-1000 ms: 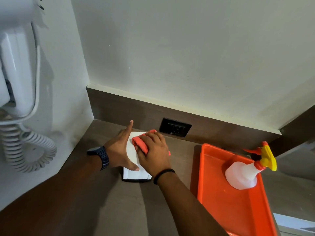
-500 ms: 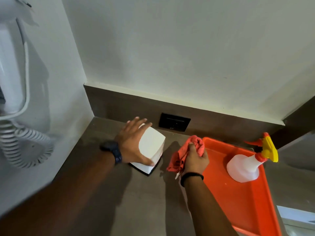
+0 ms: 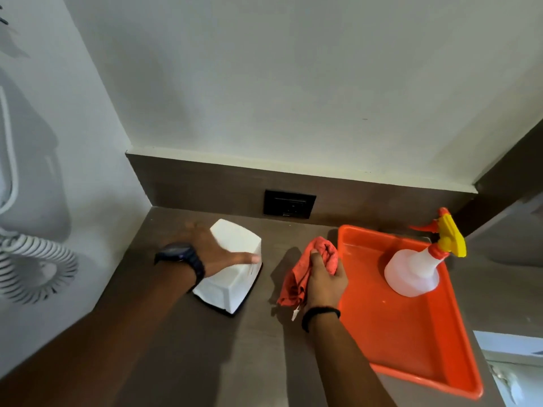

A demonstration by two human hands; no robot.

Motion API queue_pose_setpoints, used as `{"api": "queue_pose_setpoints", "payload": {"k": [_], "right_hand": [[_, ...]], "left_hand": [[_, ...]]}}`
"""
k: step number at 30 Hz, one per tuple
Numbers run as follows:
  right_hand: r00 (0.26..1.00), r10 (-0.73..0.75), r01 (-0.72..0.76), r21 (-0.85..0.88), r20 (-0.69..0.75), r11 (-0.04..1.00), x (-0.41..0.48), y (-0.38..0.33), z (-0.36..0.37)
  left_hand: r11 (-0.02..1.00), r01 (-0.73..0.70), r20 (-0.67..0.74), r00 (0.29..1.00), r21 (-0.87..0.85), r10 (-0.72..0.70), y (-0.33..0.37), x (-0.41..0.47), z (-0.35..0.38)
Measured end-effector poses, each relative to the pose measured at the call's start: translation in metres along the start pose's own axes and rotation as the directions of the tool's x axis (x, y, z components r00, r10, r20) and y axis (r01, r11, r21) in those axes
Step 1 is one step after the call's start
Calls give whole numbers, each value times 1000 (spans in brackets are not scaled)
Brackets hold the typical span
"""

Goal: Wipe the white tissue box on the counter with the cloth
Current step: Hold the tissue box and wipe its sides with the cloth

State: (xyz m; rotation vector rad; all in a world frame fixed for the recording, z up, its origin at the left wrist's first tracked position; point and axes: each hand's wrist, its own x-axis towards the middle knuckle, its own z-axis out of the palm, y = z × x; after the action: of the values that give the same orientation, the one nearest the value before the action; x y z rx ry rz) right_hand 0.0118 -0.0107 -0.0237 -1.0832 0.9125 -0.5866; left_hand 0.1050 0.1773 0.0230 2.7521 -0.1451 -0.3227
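Fingers wrapped round the cloth, clear of the white tissue box

At 3 o'clock of the box, the right hand grips the orange cloth, not touching it. On the counter sits the box, the left hand spread flat over its 9 o'clock side, steadying. Wiped already, or about to be? Can't tell.

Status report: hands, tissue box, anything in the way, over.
Left hand rests on tissue box. Right hand grips cloth, beside the box, not touching. Nothing between them.

Tray blocks rt; counter front free.
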Motion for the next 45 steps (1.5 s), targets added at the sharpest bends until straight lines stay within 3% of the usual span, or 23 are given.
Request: {"api": "queue_pose_setpoints", "payload": {"k": [1,3,5,6,9,12,15,21,28,37,45], "right_hand": [[1000,0,0,-4,13,1000,-3,3,0],[999,29,-29,0,33,1000,-7,12,-4],[995,67,-66,-22,68,998,-19,21,-1],[993,83,-81,-25,89,996,-25,26,2],[983,65,-58,-49,173,997,-40,34,20],[951,80,-56,-86,299,995,-50,35,39],[908,185,-142,-139,376,980,-58,39,47],[934,208,-159,-185,289,970,-87,53,45],[947,40,32,-218,318,975,-56,32,71],[948,206,-143,-253,244,957,-77,57,54],[959,130,-63,-259,252,964,-52,31,76]], "left_hand": [[999,-6,9,1000,33,6,-8,-2,-4],[940,-228,46,973,254,224,-15,5,-9],[773,-522,269,852,362,449,-12,16,-11],[706,-612,368,787,357,495,-6,21,-11],[611,-705,450,705,360,549,3,32,-7],[614,-704,357,710,357,607,0,34,0],[660,-668,266,744,344,613,-5,33,4],[671,-661,248,749,336,614,-10,32,5],[686,-643,190,762,340,619,-12,32,10],[693,-625,208,778,360,593,-11,32,10],[699,-627,178,775,345,607,-9,28,10]]}}
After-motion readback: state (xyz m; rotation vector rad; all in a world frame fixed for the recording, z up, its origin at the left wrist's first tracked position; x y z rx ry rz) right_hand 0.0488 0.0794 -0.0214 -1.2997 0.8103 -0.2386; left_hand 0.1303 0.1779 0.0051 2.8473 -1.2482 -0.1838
